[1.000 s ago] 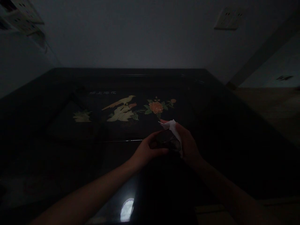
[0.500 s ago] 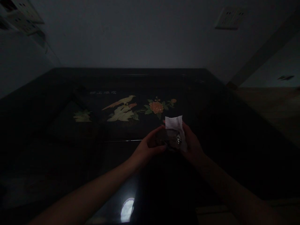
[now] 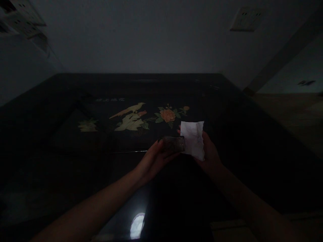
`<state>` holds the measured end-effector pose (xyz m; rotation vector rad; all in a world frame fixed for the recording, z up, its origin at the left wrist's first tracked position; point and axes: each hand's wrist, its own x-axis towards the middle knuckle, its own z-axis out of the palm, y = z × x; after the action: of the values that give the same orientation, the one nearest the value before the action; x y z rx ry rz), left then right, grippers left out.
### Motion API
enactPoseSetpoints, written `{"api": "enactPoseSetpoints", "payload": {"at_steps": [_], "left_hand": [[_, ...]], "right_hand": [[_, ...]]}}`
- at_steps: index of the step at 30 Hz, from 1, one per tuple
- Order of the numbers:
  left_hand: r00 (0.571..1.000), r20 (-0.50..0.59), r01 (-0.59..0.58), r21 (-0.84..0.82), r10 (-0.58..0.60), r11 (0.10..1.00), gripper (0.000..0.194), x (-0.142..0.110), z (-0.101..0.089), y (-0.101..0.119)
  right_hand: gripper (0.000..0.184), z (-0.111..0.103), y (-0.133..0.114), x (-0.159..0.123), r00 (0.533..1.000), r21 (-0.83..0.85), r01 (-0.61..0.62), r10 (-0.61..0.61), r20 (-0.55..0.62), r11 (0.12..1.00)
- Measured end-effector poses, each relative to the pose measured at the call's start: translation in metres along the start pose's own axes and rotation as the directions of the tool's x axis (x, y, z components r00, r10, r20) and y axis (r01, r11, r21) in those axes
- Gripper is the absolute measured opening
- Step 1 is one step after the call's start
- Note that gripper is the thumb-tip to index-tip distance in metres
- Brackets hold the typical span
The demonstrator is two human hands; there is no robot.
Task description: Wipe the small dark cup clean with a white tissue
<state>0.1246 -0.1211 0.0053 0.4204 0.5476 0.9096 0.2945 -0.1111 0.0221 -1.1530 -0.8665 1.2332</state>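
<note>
The scene is very dim. My left hand (image 3: 154,158) is closed round a small dark object (image 3: 173,143) that I cannot identify, held just above a glossy black table (image 3: 75,161). My right hand (image 3: 209,154) holds a white tissue (image 3: 193,138), spread flat and facing me, right beside that dark object. Both forearms reach in from the bottom of the view. My right fingers are mostly hidden behind the tissue.
The black tabletop bears an inlaid picture of a bird (image 3: 130,109) and an orange flower (image 3: 168,115). A grey wall stands behind it, with a socket plate (image 3: 246,19) at upper right. A bright light reflection (image 3: 136,226) shows near the front edge.
The tissue has gone from crumpled against the dark object to spread out flat beside it. My right hand moved slightly right and the dark object turned in my left hand.
</note>
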Motion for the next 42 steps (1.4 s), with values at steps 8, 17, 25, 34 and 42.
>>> {"api": "enactPoseSetpoints", "payload": {"at_steps": [8,17,25,34,42], "left_hand": [[0.990,0.087,0.112,0.018,-0.113,0.994,0.042,-0.004,-0.001,0.002],[0.989,0.108,0.094,0.085,-0.103,0.992,0.036,-0.007,0.013,0.000],[0.989,0.059,0.130,0.055,-0.133,0.990,0.032,-0.003,0.008,-0.001],[0.997,-0.015,0.068,-0.116,-0.070,0.991,0.028,-0.001,0.008,0.004],[0.997,-0.054,0.047,-0.190,-0.058,0.981,0.040,0.001,0.009,0.010]], "right_hand": [[0.036,-0.001,0.001,-0.001,0.996,0.116,0.031,-0.021,-0.088,0.993],[0.027,0.009,-0.002,-0.030,0.885,-0.352,0.450,-0.358,0.297,0.820],[0.021,0.007,0.005,-0.025,0.919,-0.379,0.395,-0.364,0.153,0.837],[0.050,-0.005,0.007,-0.015,0.762,-0.417,0.607,-0.347,0.547,0.676],[0.079,-0.010,0.004,-0.007,0.642,-0.471,0.742,-0.303,0.704,0.478]]}}
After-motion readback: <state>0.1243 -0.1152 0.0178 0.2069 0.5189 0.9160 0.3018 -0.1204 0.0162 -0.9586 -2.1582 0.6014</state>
